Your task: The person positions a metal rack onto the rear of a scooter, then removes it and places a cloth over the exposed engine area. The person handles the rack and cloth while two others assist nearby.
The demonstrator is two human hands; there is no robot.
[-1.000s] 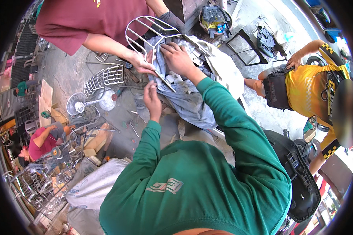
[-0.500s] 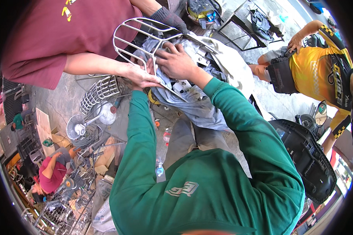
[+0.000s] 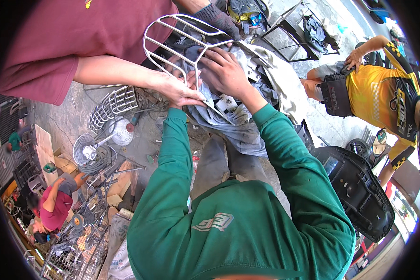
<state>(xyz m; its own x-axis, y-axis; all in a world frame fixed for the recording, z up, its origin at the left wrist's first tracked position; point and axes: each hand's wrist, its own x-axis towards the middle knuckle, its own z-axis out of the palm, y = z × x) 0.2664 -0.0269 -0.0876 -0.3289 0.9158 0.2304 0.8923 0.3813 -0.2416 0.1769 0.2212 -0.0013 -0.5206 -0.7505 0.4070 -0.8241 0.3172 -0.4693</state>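
A pale metal luggage rack (image 3: 197,64), a looped frame with crossbars, is held over a cloth-draped seat frame. My right hand (image 3: 226,74) lies beside its forked bars, fingers apart and stretched out, the fingertips close against the metal. My left hand (image 3: 174,70) reaches in from below; a co-worker's bare hand (image 3: 184,92) and the rack bars cover most of it, so its grip is hidden. That co-worker's other hand, in a dark knit glove (image 3: 219,21), rests by the rack's far right end. Under the rack bunches blue-grey cloth (image 3: 240,130), with metal brackets (image 3: 226,102) showing through.
On the left floor lie a wire basket frame (image 3: 112,108), a fan (image 3: 86,150) and a heap of metal parts (image 3: 79,252). A black plastic shell (image 3: 359,186) is at right. A person in yellow (image 3: 373,88) stands at right; a metal stand (image 3: 294,37) is farther back.
The rack, both my hands and the co-worker's hands sit slightly farther right and higher in the view. The surroundings have shifted a little too. My right hand stays beside the rack.
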